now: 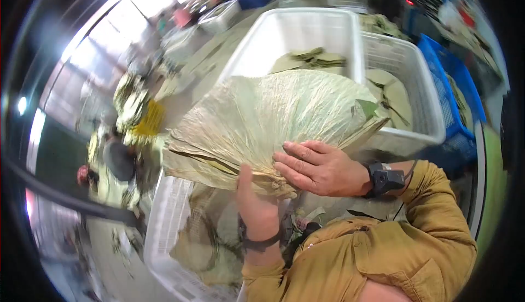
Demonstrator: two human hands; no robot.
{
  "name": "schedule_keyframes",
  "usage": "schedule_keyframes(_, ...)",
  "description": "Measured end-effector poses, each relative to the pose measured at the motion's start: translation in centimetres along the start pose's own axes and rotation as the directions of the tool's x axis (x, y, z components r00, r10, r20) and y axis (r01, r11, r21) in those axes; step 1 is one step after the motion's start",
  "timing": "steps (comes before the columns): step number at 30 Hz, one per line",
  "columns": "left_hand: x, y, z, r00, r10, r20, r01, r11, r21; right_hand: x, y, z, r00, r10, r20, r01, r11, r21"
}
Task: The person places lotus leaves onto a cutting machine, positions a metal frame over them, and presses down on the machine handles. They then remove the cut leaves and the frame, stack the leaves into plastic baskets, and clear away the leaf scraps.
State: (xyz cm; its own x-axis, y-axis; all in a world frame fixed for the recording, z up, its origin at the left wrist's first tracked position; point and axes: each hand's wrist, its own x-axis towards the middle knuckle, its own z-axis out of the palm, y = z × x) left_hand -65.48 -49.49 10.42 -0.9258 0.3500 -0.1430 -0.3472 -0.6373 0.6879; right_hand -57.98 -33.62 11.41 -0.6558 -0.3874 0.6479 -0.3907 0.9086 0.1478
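A bundle of dried, pale green lotus leaves (pixel 262 108), fanned out in a half circle with layered edges, is held in front of me. My left hand (pixel 257 212) grips its near lower edge, thumb upright against it; the other fingers are hidden beneath. On top lies my right hand (pixel 325 171), its fingers stretched flat across the gathered, creased part of the leaves, beside the left thumb. Its thumb does not show. Below the bundle stands a white crate (pixel 164 231) with more dried leaves (pixel 199 247) inside.
Ahead is a white tub (pixel 298 26) with stacked folded leaves (pixel 311 59). To its right stand another white basket (pixel 429 100) and a blue crate (pixel 437 67), both with leaves. At the left, a person (pixel 117 157) sits among leaf piles near a yellow container (pixel 150 119).
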Motion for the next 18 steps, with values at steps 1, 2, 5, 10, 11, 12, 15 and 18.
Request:
schedule_keyframes(1,-0.3,-2.5,1.5,0.997,-0.046,0.058,0.044,0.999,0.027,-2.7,0.9,-2.1,1.000,0.030,0.005,-0.030,0.999,-0.035)
schedule_keyframes(2,-0.2,-4.9,2.3,0.992,-0.121,0.047,0.117,0.990,0.079,-5.0,1.6,-3.7,0.998,0.066,0.010,-0.065,0.995,-0.070)
schedule_keyframes(5,-3.8,-11.1,9.7,0.936,-0.309,0.170,0.290,0.949,0.127,-13.0,1.9,-12.3,0.978,0.203,-0.035,-0.206,0.962,-0.177)
schedule_keyframes(10,-9.6,-19.0,18.6,0.819,-0.380,0.430,0.384,0.920,0.082,-26.1,-3.2,-18.2,0.645,0.732,-0.219,-0.655,0.677,0.335)
schedule_keyframes(11,-11.1,-21.1,20.0,0.768,-0.381,0.514,0.369,0.920,0.130,-29.6,-2.0,-18.1,0.622,0.742,-0.252,-0.679,0.671,0.300)
schedule_keyframes(12,-13.0,-23.3,21.7,0.730,-0.409,0.548,0.391,0.907,0.156,-33.3,-0.3,-18.0,0.328,0.941,-0.081,-0.558,0.262,0.788)
schedule_keyframes(15,-17.9,-32.2,26.1,0.667,-0.345,0.661,0.207,0.937,0.280,-34.6,2.4,-28.3,-0.059,0.989,-0.136,0.235,0.147,0.961)
schedule_keyframes(18,-18.5,-35.4,29.7,0.558,-0.317,0.766,0.350,0.928,0.129,-33.2,4.0,-31.5,-0.235,0.897,-0.374,0.135,0.412,0.901)
